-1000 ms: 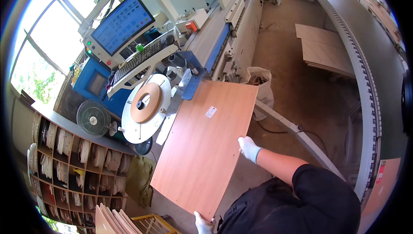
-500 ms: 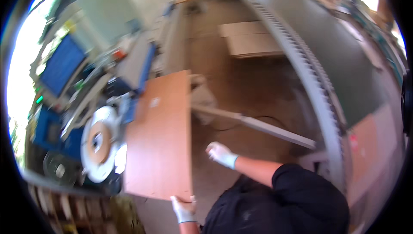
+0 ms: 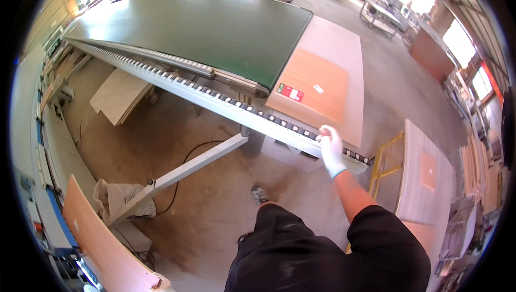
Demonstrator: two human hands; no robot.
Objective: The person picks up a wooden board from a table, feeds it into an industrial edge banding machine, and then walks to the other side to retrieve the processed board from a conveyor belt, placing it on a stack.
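Observation:
A wood-coloured panel (image 3: 102, 238) stretches along the lower left, resting beside the blue-edged machine. At its near corner my left hand (image 3: 163, 284), gloved in white, shows only in part and grips the panel's edge. My right hand (image 3: 331, 152), also in a white glove, hovers over the end of the roller rail (image 3: 258, 117) with its fingers curled in and nothing visible in them. Just beyond it lies an orange-brown panel (image 3: 314, 88) with a red-and-green label (image 3: 290, 92) and a small white sticker, on top of a larger pale board (image 3: 352, 66).
A green conveyor belt (image 3: 215, 29) runs behind the rail. A grey support beam (image 3: 188, 166), a white sack (image 3: 129, 198) and a black cable (image 3: 177, 179) sit at floor level left of my legs. On the right stand a yellow frame (image 3: 388, 166) and a wrapped board stack (image 3: 424, 179).
My view has swung right, toward the conveyor. My right hand has moved from beside the held panel to the roller rail. My left hand stays at the panel's near end.

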